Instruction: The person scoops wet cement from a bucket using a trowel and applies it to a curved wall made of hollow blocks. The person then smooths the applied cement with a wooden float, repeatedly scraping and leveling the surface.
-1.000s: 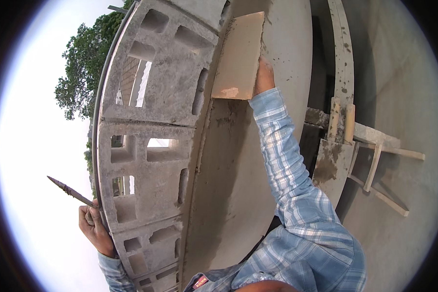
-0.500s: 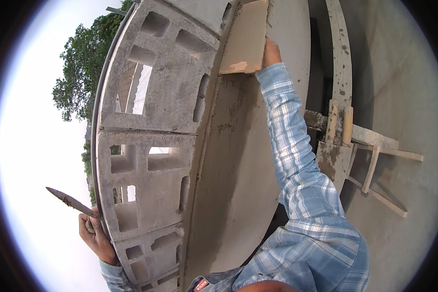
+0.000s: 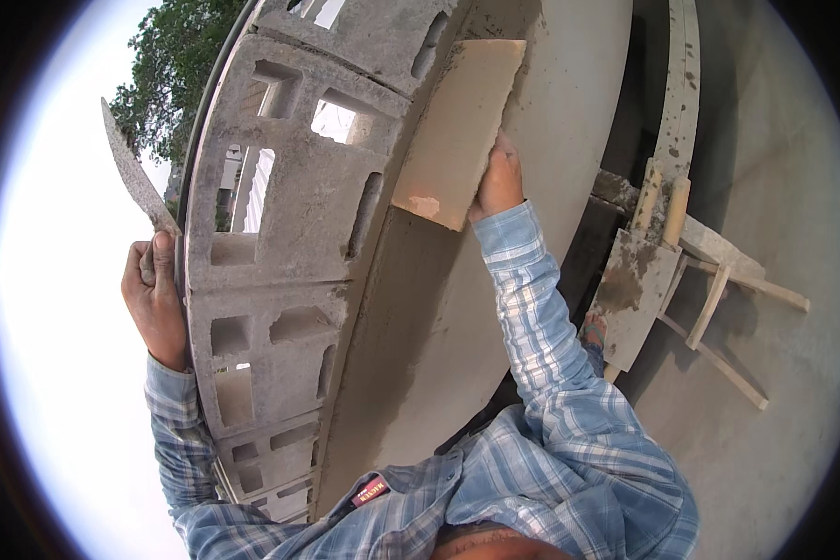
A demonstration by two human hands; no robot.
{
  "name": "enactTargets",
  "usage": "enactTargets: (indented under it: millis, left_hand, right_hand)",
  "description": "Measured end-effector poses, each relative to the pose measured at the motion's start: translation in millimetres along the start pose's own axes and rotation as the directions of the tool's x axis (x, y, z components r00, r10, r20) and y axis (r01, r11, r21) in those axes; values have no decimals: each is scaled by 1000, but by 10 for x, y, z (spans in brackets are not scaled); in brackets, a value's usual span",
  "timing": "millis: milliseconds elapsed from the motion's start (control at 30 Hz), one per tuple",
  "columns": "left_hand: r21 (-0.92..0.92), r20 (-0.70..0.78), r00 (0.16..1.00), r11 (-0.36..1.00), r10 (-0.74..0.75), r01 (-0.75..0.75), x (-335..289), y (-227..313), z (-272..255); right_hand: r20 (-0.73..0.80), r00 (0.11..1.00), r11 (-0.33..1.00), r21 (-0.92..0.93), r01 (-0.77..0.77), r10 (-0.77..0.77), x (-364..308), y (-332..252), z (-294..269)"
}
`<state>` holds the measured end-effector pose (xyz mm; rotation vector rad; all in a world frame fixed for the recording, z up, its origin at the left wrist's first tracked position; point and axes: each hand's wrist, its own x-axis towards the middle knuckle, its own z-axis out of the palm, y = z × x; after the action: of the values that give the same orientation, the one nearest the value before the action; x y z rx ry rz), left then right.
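Note:
My right hand [image 3: 500,177] is closed at the right edge of a flat, rectangular tan board [image 3: 459,131]. The board lies along the wet grey plaster strip [image 3: 411,308] beside the pierced concrete blocks [image 3: 322,205]. It has a pale, damp patch near its lower end, and its underside is hidden. On the far side of the blocks, my left hand [image 3: 159,299] grips the handle of a pointing trowel [image 3: 135,173]. The trowel's mortar-stained blade points up and to the left, away from the blocks.
A long plank [image 3: 679,93] runs up the right side. Below it are wooden posts [image 3: 660,205], a plaster-stained board [image 3: 630,299] and a wooden frame [image 3: 719,308]. A bare foot [image 3: 595,329] shows beside the stained board. Leafy branches [image 3: 182,84] hang beyond the wall.
The board and my right hand have come down along the plaster strip, toward me. My left hand has risen with the trowel, whose blade now points more steeply upward. The view has shifted too.

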<state>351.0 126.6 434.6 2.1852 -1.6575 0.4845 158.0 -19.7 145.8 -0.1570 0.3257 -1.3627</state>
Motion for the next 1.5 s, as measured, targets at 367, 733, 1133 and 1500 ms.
enactTargets:
  millis: [367, 733, 1133, 1500]
  left_hand:
    - [162, -101, 976, 971, 192, -174, 118, -112, 54]
    - [292, -91, 966, 934, 242, -207, 586, -392, 196]
    - [155, -21, 987, 975, 162, -157, 232, -322, -16]
    - [-56, 17, 1000, 998, -13, 14, -15, -10, 75]
  right_hand:
    - [104, 992, 996, 26, -81, 78, -2069, 1165, -67]
    - [245, 698, 146, -881, 450, -673, -1878, 870, -846]
    - [384, 654, 127, -795, 593, -652, -1596, 1386, -384]
    - [313, 619, 75, -852, 518, -720, 2135, -763, -590]
